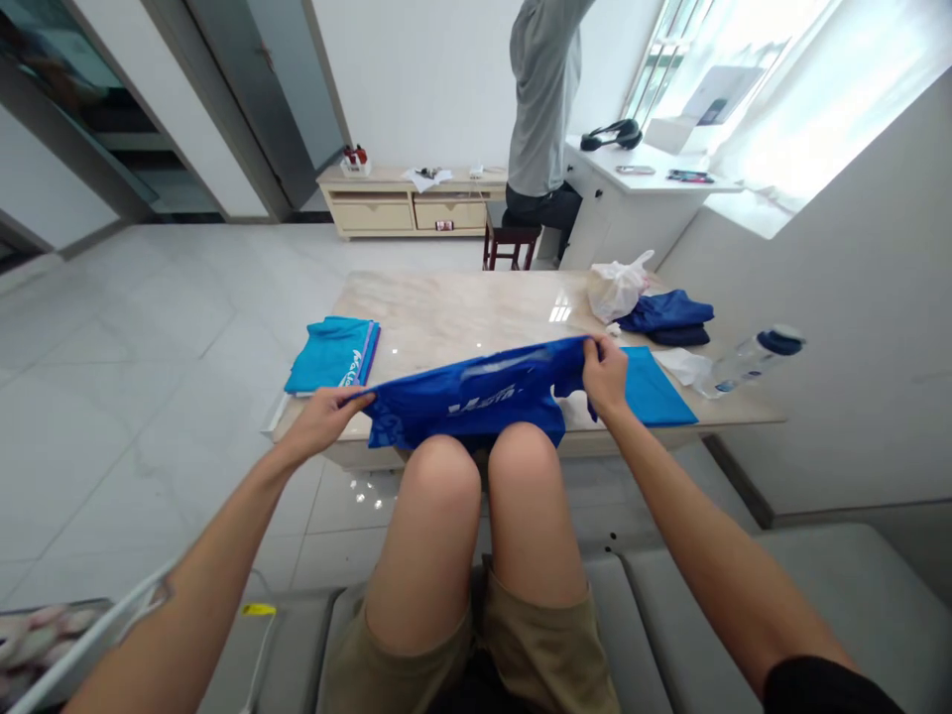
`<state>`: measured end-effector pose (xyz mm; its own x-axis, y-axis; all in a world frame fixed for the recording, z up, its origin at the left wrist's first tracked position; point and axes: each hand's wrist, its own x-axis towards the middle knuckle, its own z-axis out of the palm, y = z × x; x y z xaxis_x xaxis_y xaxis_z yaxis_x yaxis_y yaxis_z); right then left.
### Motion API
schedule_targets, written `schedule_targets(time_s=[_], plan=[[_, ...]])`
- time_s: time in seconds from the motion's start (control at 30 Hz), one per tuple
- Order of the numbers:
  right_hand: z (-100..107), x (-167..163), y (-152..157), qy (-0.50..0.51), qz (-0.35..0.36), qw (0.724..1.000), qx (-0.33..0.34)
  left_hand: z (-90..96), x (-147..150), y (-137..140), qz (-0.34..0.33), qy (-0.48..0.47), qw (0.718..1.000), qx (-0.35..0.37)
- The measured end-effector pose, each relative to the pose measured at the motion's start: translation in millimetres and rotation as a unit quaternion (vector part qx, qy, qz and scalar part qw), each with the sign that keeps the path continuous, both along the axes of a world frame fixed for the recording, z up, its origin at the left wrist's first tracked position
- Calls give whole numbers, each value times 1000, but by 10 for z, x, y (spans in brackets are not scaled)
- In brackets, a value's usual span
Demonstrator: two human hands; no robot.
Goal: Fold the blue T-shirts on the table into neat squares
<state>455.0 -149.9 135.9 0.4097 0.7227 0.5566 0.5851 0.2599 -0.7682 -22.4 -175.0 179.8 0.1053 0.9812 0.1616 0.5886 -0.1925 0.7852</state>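
Between my two hands a royal-blue cloth with white lettering is stretched sideways above my knees, at the near edge of the table. My left hand pinches its left corner between thumb and fingers. At the other end, my right hand grips the upper right corner, where a bit of cloth hangs down. Whether it is a shirt or a bag I cannot tell. A folded stack of turquoise cloth with white print lies beyond my left hand. Flat beside my right hand is a light-blue folded piece.
On the marble-look table are a white plastic bag, dark-blue folded cloth and a clear water bottle at the right. A person in grey sits on a stool by a white desk.
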Motion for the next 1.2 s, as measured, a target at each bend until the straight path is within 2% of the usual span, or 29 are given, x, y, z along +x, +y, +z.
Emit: schedule_targets(time_s=[0.07,0.17,0.23,0.3,0.4,0.5,0.57,0.67,0.73,0.87,1.03,1.13,1.2], plan=[[-112,-83,-121,0,7,1000,-1,-136,-28,-95,14,-19,1000,-14],[1,-148,-277,-58,-19,995,75,-191,-145,-200,96,-49,993,49],[126,-152,-333,-103,-59,986,113,-150,-180,-275,144,-43,984,95],[184,-125,-353,-151,-77,980,108,-88,-156,-357,167,-13,979,119],[154,-4,-359,-220,-91,968,78,-1,-98,-456,189,36,971,142],[147,192,-340,-258,-144,951,90,37,-111,-443,219,67,957,178],[188,307,-302,-274,-160,944,94,24,-147,-360,217,75,954,195],[249,388,-253,-301,-124,943,74,-37,-191,-231,198,91,957,192],[254,392,-274,-309,-107,942,74,-84,-196,-218,213,106,952,193],[183,384,-467,-306,-141,935,110,-182,-138,-383,264,118,927,237],[17,456,-694,-316,-131,938,60,-407,-55,-539,273,168,919,230],[-72,542,-596,-314,-130,939,47,-526,-60,-397,262,191,924,205],[-91,596,-361,-311,-127,941,37,-552,-71,-159,254,200,926,193]])
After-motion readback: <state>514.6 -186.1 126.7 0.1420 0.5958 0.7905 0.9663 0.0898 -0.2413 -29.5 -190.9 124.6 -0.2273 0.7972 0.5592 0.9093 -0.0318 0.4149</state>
